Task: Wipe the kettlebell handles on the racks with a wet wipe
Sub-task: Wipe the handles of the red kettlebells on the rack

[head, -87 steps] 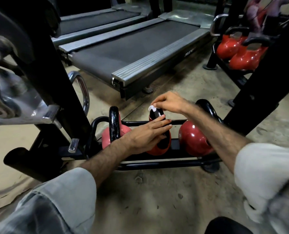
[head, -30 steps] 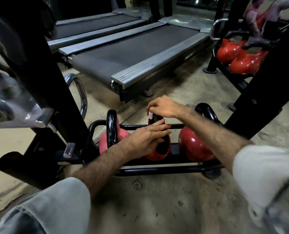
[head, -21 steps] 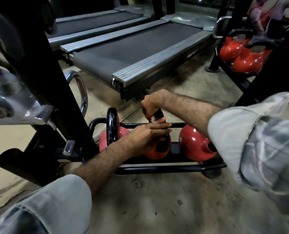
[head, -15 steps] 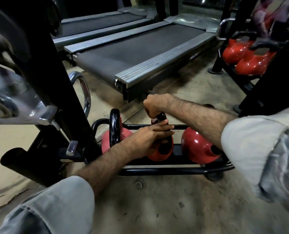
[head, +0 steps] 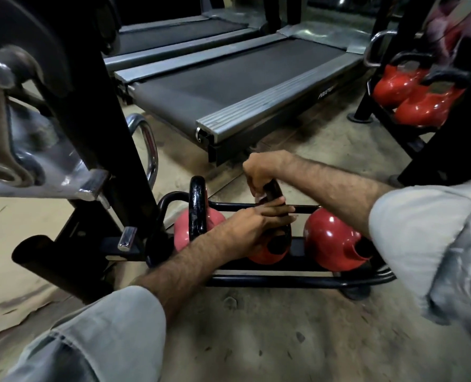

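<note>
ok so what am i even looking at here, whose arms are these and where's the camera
The camera sits on a person's head, looking down at their own two arms in a gym. Low on the floor is a black rack holding three red kettlebells. The right hand curls round the top of the middle kettlebell's handle; any wipe in it is hidden. The left hand rests on that kettlebell's side, steadying it. Behind are treadmills and another kettlebell rack.

Three kettlebells sit in a row on a low floor rack (head: 270,283): the left kettlebell (head: 198,216), the middle kettlebell (head: 272,244) and the right kettlebell (head: 330,244). Behind the rack lies a treadmill (head: 228,86), with a second rack of kettlebells (head: 410,97) far right and a machine frame (head: 71,106) at left.
</note>
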